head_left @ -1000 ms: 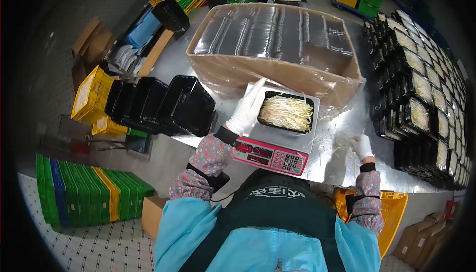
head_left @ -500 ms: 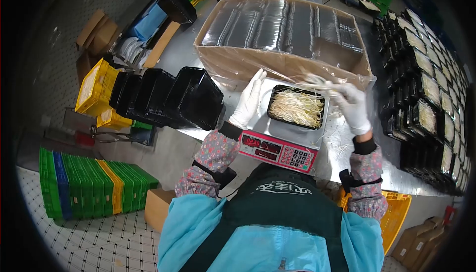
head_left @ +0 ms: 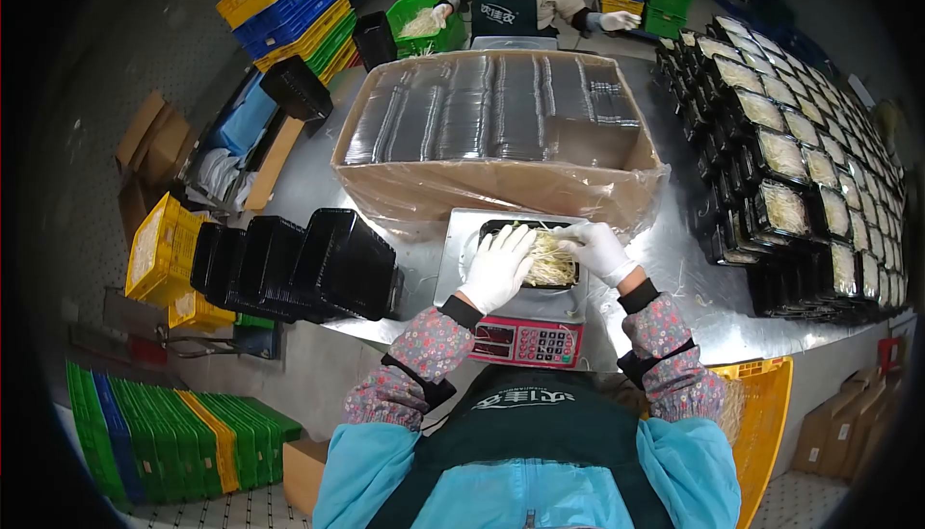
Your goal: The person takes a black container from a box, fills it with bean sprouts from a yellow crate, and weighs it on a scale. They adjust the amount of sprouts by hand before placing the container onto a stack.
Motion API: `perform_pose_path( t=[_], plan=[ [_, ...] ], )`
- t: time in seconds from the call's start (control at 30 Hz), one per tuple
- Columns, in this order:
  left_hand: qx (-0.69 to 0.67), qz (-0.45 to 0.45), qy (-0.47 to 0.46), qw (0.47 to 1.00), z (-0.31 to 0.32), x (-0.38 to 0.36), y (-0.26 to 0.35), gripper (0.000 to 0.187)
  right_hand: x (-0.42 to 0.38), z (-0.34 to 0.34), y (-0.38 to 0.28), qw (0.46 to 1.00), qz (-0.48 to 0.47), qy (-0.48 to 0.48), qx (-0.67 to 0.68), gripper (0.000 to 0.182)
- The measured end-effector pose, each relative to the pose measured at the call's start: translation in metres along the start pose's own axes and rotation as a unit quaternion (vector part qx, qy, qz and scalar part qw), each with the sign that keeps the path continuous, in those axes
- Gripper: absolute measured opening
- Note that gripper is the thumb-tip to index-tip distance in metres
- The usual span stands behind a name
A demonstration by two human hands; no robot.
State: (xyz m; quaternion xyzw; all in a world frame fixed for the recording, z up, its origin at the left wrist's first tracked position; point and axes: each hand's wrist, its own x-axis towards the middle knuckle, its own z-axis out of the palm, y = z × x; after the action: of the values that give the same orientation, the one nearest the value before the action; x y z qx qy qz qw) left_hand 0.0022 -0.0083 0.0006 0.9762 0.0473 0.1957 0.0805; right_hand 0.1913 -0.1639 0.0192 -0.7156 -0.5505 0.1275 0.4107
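A black plastic tray (head_left: 550,285) filled with pale bean sprouts (head_left: 547,264) sits on the metal pan of a red digital scale (head_left: 528,342). My left hand (head_left: 497,267), in a white glove, lies with outstretched fingers over the left part of the sprouts. At the tray's right side is my gloved right hand (head_left: 601,252), its fingers bent together at the sprouts and partly hiding them. The scale's keypad shows below the tray, toward my apron.
A carton (head_left: 501,182) of clear lids stands behind the scale. Stacked empty black trays (head_left: 342,264) are to the left, and many packed sprout trays (head_left: 780,158) are piled at right. Across the table, a co-worker (head_left: 511,4) stands by a green crate (head_left: 424,23).
My left hand has moved from beside the tray onto the sprouts. My right hand, which held loose sprouts in the air, has come down to the tray. The view has tilted up.
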Motion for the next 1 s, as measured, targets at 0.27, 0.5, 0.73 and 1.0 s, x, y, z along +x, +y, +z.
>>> perform_pose_path(
  t=[0.27, 0.5, 0.73, 1.0],
  plan=[
    [-0.057, -0.016, -0.029, 0.998, -0.024, 0.006, -0.006, 0.073, -0.088, -0.075, 0.079, 0.962, 0.261, 0.01, -0.076, 0.023],
    [-0.033, 0.046, -0.05, 0.997, -0.035, 0.023, 0.001, 0.092, -0.029, -0.007, -0.008, 0.973, 0.025, 0.146, -0.179, 0.055],
    [-0.014, -0.012, -0.023, 1.0, 0.013, 0.006, -0.002, 0.062, -0.009, 0.085, -0.041, 0.972, 0.059, 0.024, -0.228, 0.087],
    [-0.058, -0.056, -0.093, 0.992, 0.001, 0.022, -0.008, 0.05, 0.011, 0.071, -0.027, 0.994, 0.109, -0.008, -0.02, 0.073]
  ],
)
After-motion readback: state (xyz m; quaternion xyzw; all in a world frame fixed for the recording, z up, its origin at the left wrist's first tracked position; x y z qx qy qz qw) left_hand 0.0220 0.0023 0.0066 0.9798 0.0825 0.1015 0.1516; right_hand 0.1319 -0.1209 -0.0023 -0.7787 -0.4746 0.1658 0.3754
